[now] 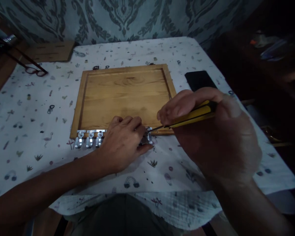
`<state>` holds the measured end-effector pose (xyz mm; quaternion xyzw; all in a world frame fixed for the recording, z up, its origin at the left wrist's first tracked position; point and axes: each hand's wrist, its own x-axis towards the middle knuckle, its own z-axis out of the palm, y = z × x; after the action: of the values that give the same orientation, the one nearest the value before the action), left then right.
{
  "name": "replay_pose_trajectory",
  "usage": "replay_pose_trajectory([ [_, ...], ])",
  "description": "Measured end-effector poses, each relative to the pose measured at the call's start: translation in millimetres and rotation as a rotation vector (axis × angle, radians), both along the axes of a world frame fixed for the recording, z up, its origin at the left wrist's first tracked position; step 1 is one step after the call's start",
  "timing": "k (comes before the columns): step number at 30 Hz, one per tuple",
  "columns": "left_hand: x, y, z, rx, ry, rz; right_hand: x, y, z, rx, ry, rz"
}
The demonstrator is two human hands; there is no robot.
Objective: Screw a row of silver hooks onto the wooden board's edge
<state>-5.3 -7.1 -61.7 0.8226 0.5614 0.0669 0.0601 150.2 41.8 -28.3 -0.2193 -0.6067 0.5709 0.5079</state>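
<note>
My right hand [221,141] grips a yellow and black screwdriver [195,114], its thin shaft slanting down to the left. The screwdriver's tip meets a silver metal hook [149,137] at the near edge of a shallow wooden frame [125,98] with a wood-grain panel. My left hand [123,139] is closed about that hook, its fingers over the frame's edge and the thumb below. To the left of that hand, several more silver hooks [90,138] sit in a row along the same edge. My left fingers partly hide the row.
A patterned white cloth [39,131] covers the table. A dark phone-like slab [200,79] lies beyond my right hand. At the back left are a flat brown cardboard piece [49,50] and eyeglasses [36,70]. A patterned curtain-like backdrop [124,19] rises behind the table.
</note>
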Motion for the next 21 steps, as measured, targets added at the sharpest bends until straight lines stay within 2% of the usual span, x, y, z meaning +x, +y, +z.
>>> replay_pose_trajectory([
  [4,-0.2,0.3,2.5,-0.028,-0.011,0.005,9.5,-1.2,0.7,0.168,-0.198,-0.112],
  [7,-0.4,0.2,4.1,-0.041,-0.020,0.000,11.9,-0.9,4.1,0.236,-0.265,-0.179],
  [13,0.4,-0.1,3.2,-0.027,-0.018,0.007,10.4,-1.3,5.8,0.174,-0.295,-0.236],
  [17,0.6,0.3,2.7,-0.019,-0.011,0.000,16.0,-1.9,7.7,0.126,-0.326,-0.203],
  [21,-0.2,0.4,1.9,-0.012,-0.007,-0.001,23.4,-2.4,9.1,0.120,-0.356,-0.068],
])
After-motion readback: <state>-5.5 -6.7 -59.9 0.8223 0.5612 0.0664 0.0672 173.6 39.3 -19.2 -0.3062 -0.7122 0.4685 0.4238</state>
